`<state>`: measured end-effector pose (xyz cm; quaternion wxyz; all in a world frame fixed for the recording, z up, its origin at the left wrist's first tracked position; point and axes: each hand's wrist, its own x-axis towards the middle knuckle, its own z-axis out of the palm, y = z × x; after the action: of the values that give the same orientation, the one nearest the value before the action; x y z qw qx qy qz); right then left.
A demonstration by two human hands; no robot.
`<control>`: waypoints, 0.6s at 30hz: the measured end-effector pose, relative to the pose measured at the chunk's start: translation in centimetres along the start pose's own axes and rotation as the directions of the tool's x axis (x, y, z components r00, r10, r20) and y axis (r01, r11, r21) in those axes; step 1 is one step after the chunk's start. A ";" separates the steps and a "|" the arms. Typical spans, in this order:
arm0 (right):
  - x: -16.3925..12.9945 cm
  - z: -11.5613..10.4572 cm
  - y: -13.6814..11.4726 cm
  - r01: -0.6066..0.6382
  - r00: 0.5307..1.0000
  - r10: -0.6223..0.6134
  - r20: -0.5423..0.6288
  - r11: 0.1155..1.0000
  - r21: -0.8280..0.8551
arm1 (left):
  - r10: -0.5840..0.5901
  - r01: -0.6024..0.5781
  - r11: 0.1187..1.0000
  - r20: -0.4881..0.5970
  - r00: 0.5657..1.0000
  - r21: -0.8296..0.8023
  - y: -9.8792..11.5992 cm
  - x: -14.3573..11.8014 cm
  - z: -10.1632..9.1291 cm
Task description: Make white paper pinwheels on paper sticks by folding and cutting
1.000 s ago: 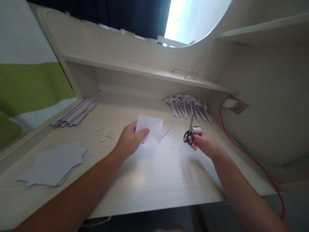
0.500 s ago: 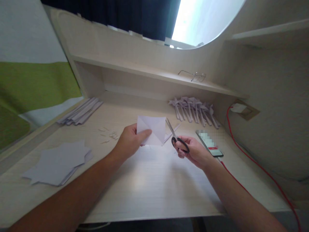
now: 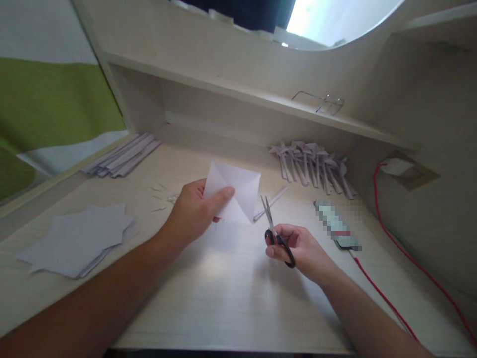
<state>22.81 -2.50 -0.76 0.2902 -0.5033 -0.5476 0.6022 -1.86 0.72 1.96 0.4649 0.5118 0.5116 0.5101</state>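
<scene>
My left hand (image 3: 196,206) pinches a square of white paper (image 3: 240,186) with diagonal creases, thumb on top and the other fingers mostly hidden beneath. To its right, my right hand (image 3: 298,248) has its fingers in the handles of black-handled scissors (image 3: 271,219). The blades point up and away, slightly parted, just clear of the paper's right edge. Behind the paper a thin rolled paper stick (image 3: 274,201) lies on the desk. Several paper pinwheels (image 3: 313,159) on paper sticks lie in a row at the back right.
A stack of cut paper (image 3: 78,238) lies at the left, with folded paper strips (image 3: 122,154) behind it. Small pale scraps (image 3: 164,198) lie near my left hand. A phone (image 3: 335,223) with a red cable (image 3: 383,296) is at the right. Glasses (image 3: 330,103) rest on the shelf (image 3: 242,94).
The paper has turned a little clockwise in my left hand. My right hand has drawn the scissors slightly down, away from the paper's edge. The view has tilted lower.
</scene>
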 end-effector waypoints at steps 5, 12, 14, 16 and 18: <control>-0.4 0.7 0.2 0.000 0.999 -0.003 0.053 0.999 0.038 | 0.005 -0.003 1.000 -0.073 0.997 0.019 0.6 0.0 -0.1; -0.8 0.8 0.4 -0.010 0.995 0.009 0.104 1.000 0.014 | 0.011 -0.011 1.000 -0.057 0.998 0.000 1.0 -0.3 0.0; -0.8 0.8 0.4 -0.021 0.994 0.020 0.108 1.000 0.006 | -0.005 0.005 1.000 -0.030 1.000 -0.004 1.1 -0.4 0.0; -0.8 0.8 0.4 -0.032 0.993 0.031 0.111 0.999 0.002 | -0.025 0.025 1.000 -0.007 1.000 -0.008 1.1 -0.5 0.0; -0.9 0.8 0.3 -0.042 0.992 0.042 0.115 0.999 0.000 | -0.043 0.043 0.999 0.006 0.999 -0.016 1.1 -0.5 0.1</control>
<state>22.39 -3.69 -0.91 0.2459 -0.4788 -0.5519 0.6370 -1.68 0.18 3.02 0.4814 0.4984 0.5167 0.5028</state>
